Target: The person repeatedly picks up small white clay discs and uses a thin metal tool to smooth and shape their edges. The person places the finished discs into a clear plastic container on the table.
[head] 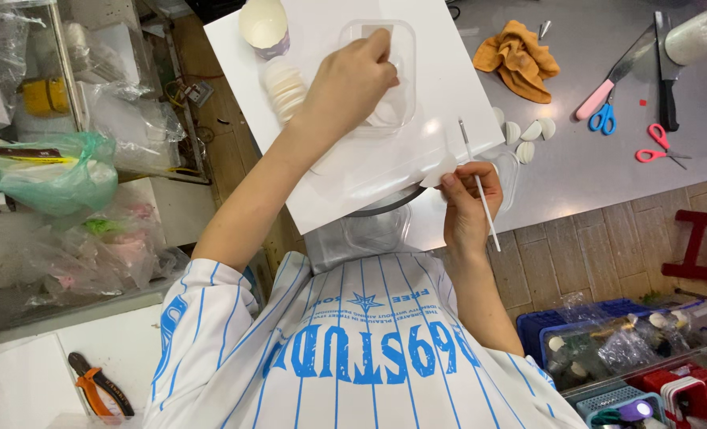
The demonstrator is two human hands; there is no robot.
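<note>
On the white board point(417, 127), the left hand point(345, 83) presses curled fingers into a clear plastic tray point(393, 71). At five o'clock from it, the right hand point(466, 202) pinches a thin white stick point(479, 187), long axis running twelve to six, and a pale petal point(441, 169).

Wearer: short-sleeved white jersey point(345, 349) with thin blue vertical stripes, blue trim bands on the sleeves, large blue block lettering and a small star outline across the chest. Forearms bare, no gloves, rings or watch visible.
</note>
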